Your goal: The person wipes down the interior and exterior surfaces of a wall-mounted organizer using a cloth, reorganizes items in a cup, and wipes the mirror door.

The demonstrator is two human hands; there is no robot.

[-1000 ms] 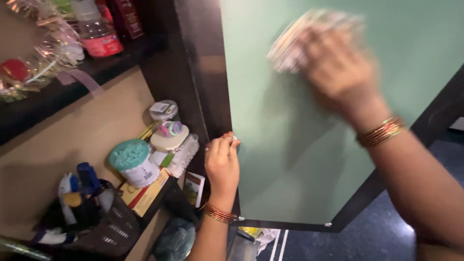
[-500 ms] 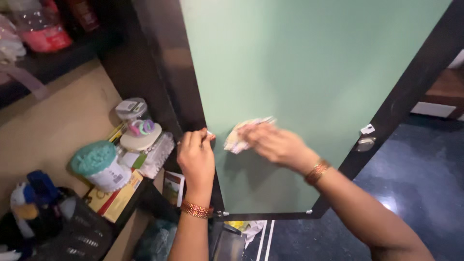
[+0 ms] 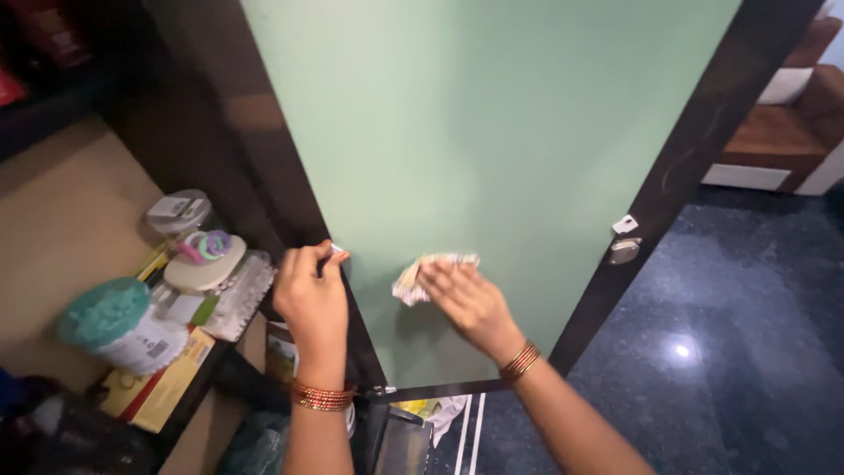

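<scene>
A pale green cabinet door (image 3: 492,141) with a dark frame stands open in front of me. My right hand (image 3: 470,303) presses a crumpled whitish cloth (image 3: 431,271) flat against the door's lower part. My left hand (image 3: 312,299) grips the door's dark left edge near the bottom, fingers closed on it. Both wrists wear red and gold bangles.
The open shelf on the left holds a teal-lidded container (image 3: 119,325), a clear jar (image 3: 180,214), a white lidded tub (image 3: 207,268) and flat packets. A metal latch (image 3: 624,249) sits on the door's right edge. Dark glossy floor (image 3: 721,352) lies at right.
My right hand with the cloth has come down from the door's upper part to its lower part. My left hand has stayed on the door edge while the view shifted.
</scene>
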